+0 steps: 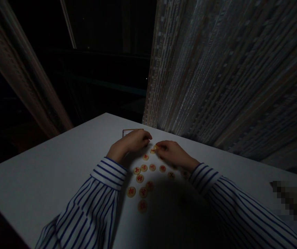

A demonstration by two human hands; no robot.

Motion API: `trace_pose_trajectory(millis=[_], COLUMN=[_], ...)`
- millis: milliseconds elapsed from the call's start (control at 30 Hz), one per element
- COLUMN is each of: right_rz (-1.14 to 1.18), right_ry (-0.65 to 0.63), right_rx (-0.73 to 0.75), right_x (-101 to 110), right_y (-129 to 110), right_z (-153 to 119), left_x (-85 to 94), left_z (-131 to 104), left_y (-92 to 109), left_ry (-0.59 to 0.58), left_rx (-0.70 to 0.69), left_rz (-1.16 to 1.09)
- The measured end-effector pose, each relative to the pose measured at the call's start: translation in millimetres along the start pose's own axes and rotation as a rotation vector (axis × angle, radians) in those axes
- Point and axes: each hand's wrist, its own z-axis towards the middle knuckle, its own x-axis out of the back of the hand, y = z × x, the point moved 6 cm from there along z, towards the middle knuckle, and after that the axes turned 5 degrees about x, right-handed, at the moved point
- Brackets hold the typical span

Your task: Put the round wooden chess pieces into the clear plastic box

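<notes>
Several round wooden xiangqi pieces (152,167) with red or dark characters lie scattered on the white table (67,155). At the far end of the scatter my right hand (174,154) pinches a xiangqi piece (156,147) between thumb and fingertips. Another piece (152,151) lies directly beside those fingertips. To the left, my left hand (135,140) hovers palm down with loosely bent fingers, thumb and fingertips apart, nothing visible in them. Behind it shows part of a thin-edged box (132,130), mostly covered by the hand. My right forearm partly hides a few pieces.
A beaded string curtain (184,76) hangs along the far right table edge, and another curtain (26,69) hangs at the left. A pixelated patch (293,200) covers something at the right edge. The room is dim, with deep shadow over the near table.
</notes>
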Motion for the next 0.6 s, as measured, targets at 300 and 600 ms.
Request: trace_pose_trajectory(millis=[300,600], right_rz=[0.371,0.535], right_ry=[0.067,0.069], right_rx=[-0.063,-0.163], right_x=[6.4,12.9], right_y=[2.5,-2.9], right_z=[2.2,-2.0], left_x=[-1.5,1.9], left_z=[0.6,-0.3], left_y=[6.5,14.3], left_ry=[-0.033,-0.029], left_rx=[-0.059,-0.129], left_rz=[-0.104,-0.19])
